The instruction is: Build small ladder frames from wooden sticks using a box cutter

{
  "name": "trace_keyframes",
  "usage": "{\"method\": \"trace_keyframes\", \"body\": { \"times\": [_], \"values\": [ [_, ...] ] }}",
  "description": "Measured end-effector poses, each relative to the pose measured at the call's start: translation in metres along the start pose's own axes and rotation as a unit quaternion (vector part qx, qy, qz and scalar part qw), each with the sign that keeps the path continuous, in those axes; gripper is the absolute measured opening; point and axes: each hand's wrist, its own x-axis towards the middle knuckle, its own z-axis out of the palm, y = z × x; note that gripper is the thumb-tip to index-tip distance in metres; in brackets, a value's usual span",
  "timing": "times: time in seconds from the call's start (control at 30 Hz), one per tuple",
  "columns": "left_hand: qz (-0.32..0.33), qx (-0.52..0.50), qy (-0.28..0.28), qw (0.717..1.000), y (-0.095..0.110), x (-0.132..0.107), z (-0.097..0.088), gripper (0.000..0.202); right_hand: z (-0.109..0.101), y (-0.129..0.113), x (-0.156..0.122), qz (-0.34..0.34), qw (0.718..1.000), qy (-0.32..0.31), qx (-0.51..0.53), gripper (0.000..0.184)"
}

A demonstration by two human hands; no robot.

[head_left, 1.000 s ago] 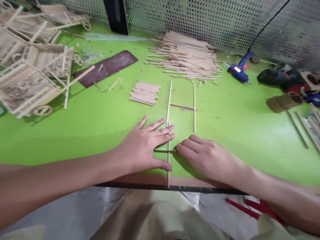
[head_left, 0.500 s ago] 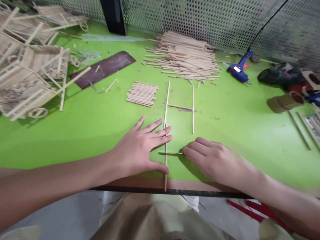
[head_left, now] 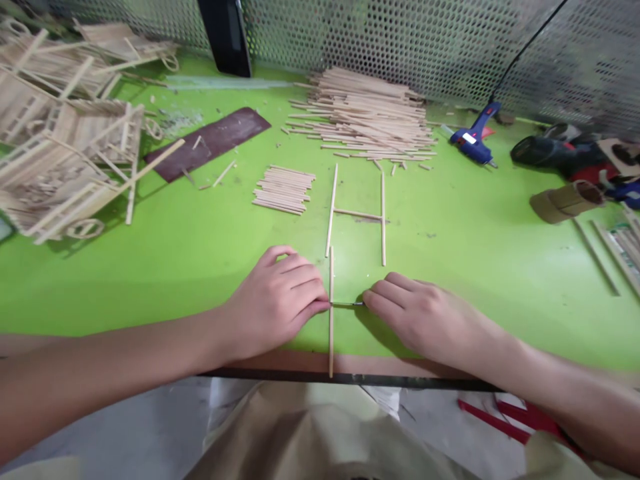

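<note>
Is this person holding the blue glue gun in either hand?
No, the blue glue gun lies on the green tabletop, beyond the right hand and touching neither it nor the left hand.

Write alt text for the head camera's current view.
A person's left hand touches a thin wooden stick at a green table, where a slim tool held in the right hand meets it. Beyond lie three sticks forming an H, a row of short sticks and a large stick pile, with a blue glue gun to the right.

Wooden sticks on a green tabletop
</note>
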Motion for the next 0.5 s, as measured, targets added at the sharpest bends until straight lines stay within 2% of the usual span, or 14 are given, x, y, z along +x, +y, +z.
{"method": "trace_keyframes", "body": {
  "times": [0.3, 0.5],
  "values": [
    [-0.016, -0.018, -0.037, 0.999, -0.008, -0.006, -0.012, 0.029, 0.003, -0.007, 0.016, -0.002, 1.000, 0.007, -0.015, 0.023],
    [-0.015, 0.004, -0.028, 1.000, -0.012, -0.017, -0.017, 0.028, 0.007, -0.012, 0.027, -0.009, 1.000, 0.013, -0.025, 0.026]
  ]
}}
